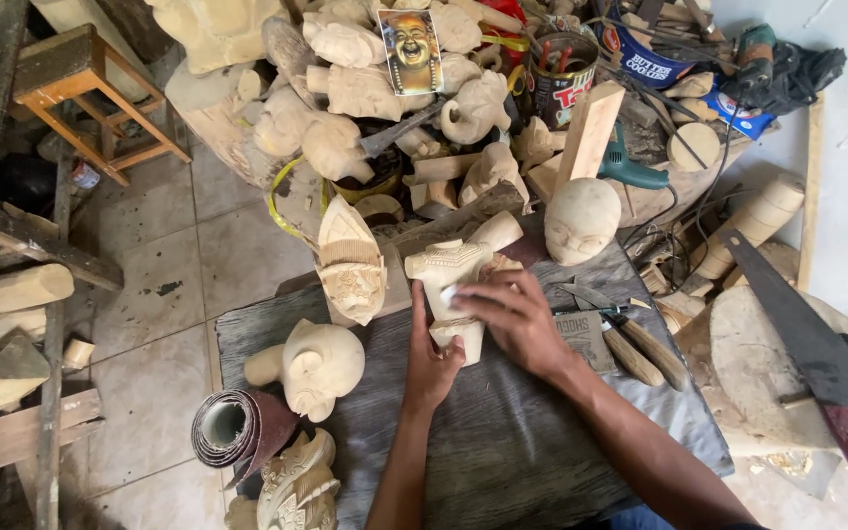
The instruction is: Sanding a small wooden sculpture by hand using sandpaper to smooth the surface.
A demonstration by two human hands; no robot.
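A pale wooden carved figure lies on the dark grey cloth-covered board in front of me. My left hand grips its lower end from the left. My right hand lies over its middle, fingers pressing a small white piece, seemingly sandpaper, against the wood. Both forearms come in from the bottom edge.
On the board lie a carved boat-shaped mask, a rounded carving, a carved head, a sandpaper roll and wooden-handled knives. A heap of carvings, cans and a drill is beyond. A saw rests on a log at right.
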